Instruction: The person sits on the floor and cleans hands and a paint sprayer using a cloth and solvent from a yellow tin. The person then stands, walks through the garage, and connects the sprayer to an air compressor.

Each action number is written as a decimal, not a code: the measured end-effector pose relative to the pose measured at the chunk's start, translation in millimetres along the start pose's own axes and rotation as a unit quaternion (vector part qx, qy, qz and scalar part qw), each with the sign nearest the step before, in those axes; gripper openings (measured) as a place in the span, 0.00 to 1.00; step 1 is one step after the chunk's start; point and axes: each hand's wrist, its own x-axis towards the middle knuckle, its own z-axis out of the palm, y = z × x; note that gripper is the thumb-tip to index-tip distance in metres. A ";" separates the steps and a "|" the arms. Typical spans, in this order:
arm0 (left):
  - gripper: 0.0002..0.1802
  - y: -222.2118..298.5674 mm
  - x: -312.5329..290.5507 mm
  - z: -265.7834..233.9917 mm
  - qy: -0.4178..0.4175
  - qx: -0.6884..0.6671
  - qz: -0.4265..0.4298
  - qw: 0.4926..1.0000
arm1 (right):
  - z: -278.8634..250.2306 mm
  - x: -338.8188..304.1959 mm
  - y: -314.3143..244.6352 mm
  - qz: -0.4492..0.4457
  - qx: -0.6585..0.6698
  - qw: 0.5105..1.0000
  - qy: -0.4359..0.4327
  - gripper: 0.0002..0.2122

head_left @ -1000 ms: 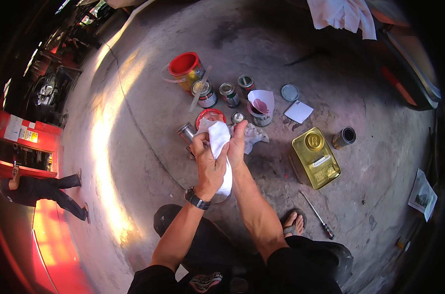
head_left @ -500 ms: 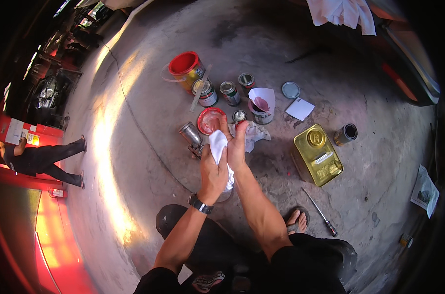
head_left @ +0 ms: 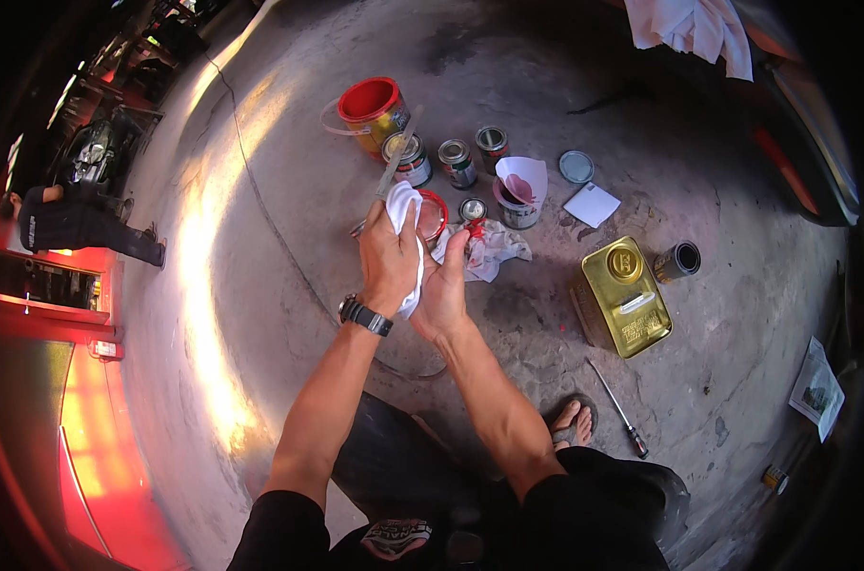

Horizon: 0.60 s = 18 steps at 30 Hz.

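Observation:
My left hand (head_left: pixel 389 259), with a black watch on its wrist, grips a bunched white cloth (head_left: pixel 406 211) and presses it against my right hand. The right hand (head_left: pixel 443 297) is open, palm up and thumb stretched out; the cloth and left hand partly cover its fingers. Just beyond them lie a red round lid (head_left: pixel 434 215) and a crumpled, red-stained rag (head_left: pixel 489 249). A small can (head_left: pixel 472 209) stands beside the rag. Behind the left hand the spray gun is almost wholly hidden.
Farther off stand a red-and-yellow bucket (head_left: pixel 373 119), several paint cans (head_left: pixel 458 169) and a can with a paper funnel (head_left: pixel 521 214). To the right are a gold tin (head_left: pixel 627 297), a dark open can (head_left: pixel 676 262) and a screwdriver (head_left: pixel 619 411). Another person (head_left: pixel 89 226) is at the left.
My left hand and the cloth have shifted left and away from me, now covering the spray gun. The right palm has turned up more. The other person has moved farther off.

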 end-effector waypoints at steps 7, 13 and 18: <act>0.25 30.9 -14.2 -20.9 -0.086 -0.151 0.043 0.984 | 11.4 0.1 -44.1 -0.035 0.226 0.965 -0.132 0.52; 0.20 16.3 -57.6 -1.9 -0.071 -0.068 0.005 0.995 | 13.9 -12.1 -39.3 -0.047 0.143 0.988 0.040 0.50; 0.15 32.8 -94.0 -11.8 -0.098 -0.064 0.099 0.988 | -8.4 3.6 -31.0 -0.037 0.118 0.982 0.142 0.47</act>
